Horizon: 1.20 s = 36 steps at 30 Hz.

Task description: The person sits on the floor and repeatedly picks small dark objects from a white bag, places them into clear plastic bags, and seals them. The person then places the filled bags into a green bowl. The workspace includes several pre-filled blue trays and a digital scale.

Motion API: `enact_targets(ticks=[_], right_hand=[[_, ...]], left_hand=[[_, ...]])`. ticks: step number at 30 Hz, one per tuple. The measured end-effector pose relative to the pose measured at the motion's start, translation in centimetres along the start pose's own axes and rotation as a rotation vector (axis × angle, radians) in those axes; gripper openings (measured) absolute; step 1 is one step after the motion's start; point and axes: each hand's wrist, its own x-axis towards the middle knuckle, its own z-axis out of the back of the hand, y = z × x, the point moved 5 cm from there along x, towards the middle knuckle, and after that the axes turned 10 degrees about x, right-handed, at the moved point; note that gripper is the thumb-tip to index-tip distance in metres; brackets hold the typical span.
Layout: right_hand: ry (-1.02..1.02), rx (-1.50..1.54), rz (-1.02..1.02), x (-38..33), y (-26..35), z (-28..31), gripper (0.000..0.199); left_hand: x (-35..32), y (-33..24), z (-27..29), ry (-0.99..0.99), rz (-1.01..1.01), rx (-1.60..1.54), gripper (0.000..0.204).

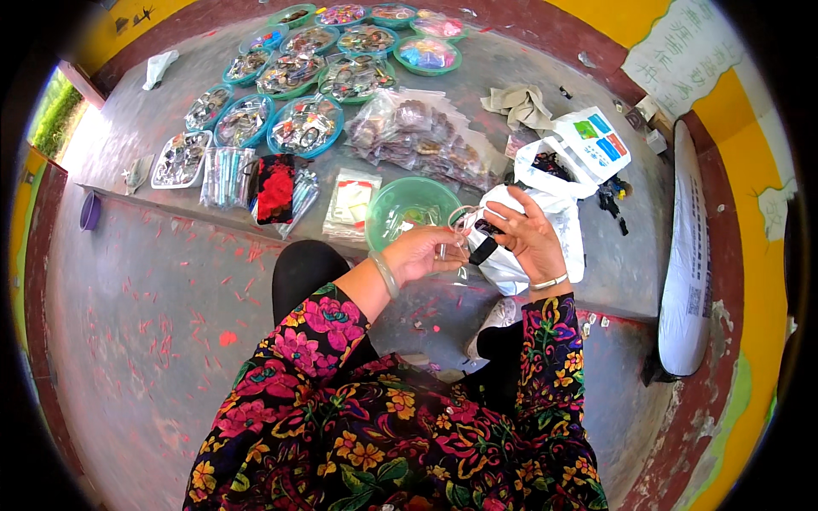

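Note:
My left hand (419, 254) is closed, its fingertips pinched beside a thin pale pink loop (461, 215) that looks like a cord or hair tie. A shiny bit of clear plastic (462, 274) shows just under these fingers. Facing it, my right hand (532, 234) has bent fingers raised near the loop. A small black strip (483, 250) sits between the two hands, by the right thumb; which hand bears it is unclear. Behind the right hand lies a white plastic bag (569, 223) with dark things in it. The green basin (400, 189) stands just beyond my left hand.
Several basins (305, 126) of small packaged goods fill the back of the raised floor. A heap of clear packets (422, 136) lies in front of them. Another white bag (588, 145) stands at right. A long silver-white roll (684, 255) leans by the right wall.

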Motion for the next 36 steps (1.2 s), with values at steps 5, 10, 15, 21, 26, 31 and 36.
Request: enact_targets(ticks=[5, 10, 15, 21, 26, 31, 36], right_hand=[[0.064, -0.578, 0.173, 0.6, -0.5, 1.9, 0.023], [0.183, -1.102, 0.323, 0.1, -0.8, -1.2, 0.028], [0.142, -1.129, 0.399, 0.2, -0.9, -1.6, 0.027], [0.209, -0.968, 0.065, -0.2, -1.5, -0.7, 0.018], [0.073, -0.980, 0.024, 0.2, -2.3, -0.7, 0.022], [0.091, -0.994, -0.036, 0.0, -2.2, -0.4, 0.022], [0.107, -1.025, -0.113, 0.1, -2.7, 0.0, 0.021]], left_hand=[[-0.3, -0.4, -0.7, 0.011, -0.019, -0.069, 0.022], [-0.4, -0.5, -0.8, 0.022, -0.028, -0.023, 0.026], [0.0, -0.2, -0.5, 0.023, -0.024, -0.012, 0.025], [0.1, -0.4, 0.2, -0.046, -0.029, -0.157, 0.024], [-0.1, 0.0, -0.5, 0.002, 0.048, -0.043, 0.024], [-0.2, 0.0, -0.7, 0.005, -0.004, 0.070, 0.020], [-0.4, -0.3, -1.5, 0.013, -0.089, 0.266, 0.021]])
